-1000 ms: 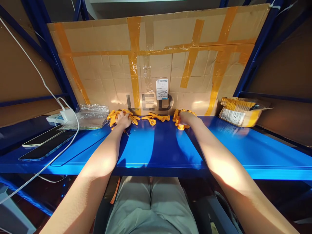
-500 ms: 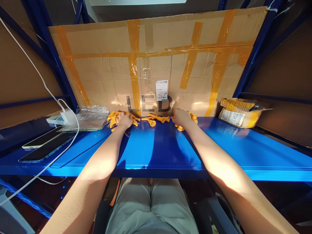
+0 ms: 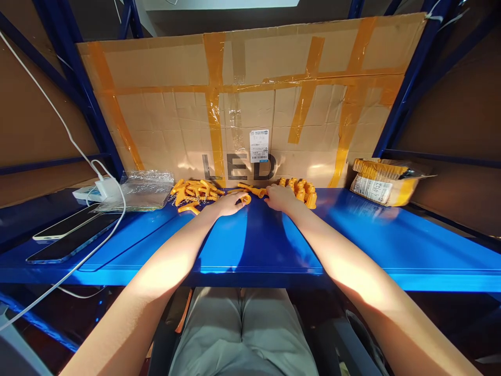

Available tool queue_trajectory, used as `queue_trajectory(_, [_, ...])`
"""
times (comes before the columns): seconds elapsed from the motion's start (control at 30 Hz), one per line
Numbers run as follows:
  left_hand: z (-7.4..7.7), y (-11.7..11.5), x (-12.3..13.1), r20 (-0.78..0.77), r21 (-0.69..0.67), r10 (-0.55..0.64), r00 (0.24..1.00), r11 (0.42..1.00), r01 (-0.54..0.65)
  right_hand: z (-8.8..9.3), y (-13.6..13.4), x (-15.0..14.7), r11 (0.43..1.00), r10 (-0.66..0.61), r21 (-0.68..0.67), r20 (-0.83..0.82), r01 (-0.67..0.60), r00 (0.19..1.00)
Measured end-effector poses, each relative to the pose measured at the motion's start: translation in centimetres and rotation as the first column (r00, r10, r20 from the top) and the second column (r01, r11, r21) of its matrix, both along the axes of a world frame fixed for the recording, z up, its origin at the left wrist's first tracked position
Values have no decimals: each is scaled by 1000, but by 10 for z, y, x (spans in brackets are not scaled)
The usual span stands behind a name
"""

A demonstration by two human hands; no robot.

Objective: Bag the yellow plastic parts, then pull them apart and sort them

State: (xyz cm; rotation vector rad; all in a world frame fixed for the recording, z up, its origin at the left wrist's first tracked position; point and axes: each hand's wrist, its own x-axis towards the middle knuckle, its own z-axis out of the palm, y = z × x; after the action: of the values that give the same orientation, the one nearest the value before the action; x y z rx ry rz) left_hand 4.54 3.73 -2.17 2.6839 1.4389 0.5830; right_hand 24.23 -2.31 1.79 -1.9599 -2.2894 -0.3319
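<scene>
My left hand [image 3: 230, 203] has its thumb and fingers closed round an orange plastic part [image 3: 246, 199], whose round flared end shows past the fingertips. Beside it, another orange part [image 3: 258, 192] lies on the blue shelf between my hands. My right hand [image 3: 281, 197] is bent down at that part's right end, fingers curled; what they grip is mostly hidden under them. Left of my left hand spreads a loose pile of orange parts [image 3: 191, 190]. Behind and right of my right hand, several orange pieces [image 3: 300, 189] stand upright, close together.
On the blue shelf [image 3: 364, 240], bubble wrap [image 3: 148, 190], a white charger [image 3: 109, 189] with a cable and two phones [image 3: 74, 237] lie at left. A torn package [image 3: 383, 183] sits at right. Taped cardboard [image 3: 172, 120] closes off the back.
My left hand has left the loose pile and moved right to the orange part. My right hand has moved left from the upright pieces, which now show more fully.
</scene>
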Motion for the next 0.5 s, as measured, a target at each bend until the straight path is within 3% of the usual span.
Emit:
queue_trajectory(0.2, [5,0,4,109,-7,-115,987,993,117,-10,6,-7,976,206,-27,-191,-215,960])
queue_trajectory(0.33, [4,-2,12,171,-82,-225,959,967,241,-19,7,-16,964,240,-55,-240,-260,941])
queue_trajectory(0.5, [-5,1,13,-16,-31,-122,992,992,122,-24,10,-16,979,181,-63,-182,-196,966])
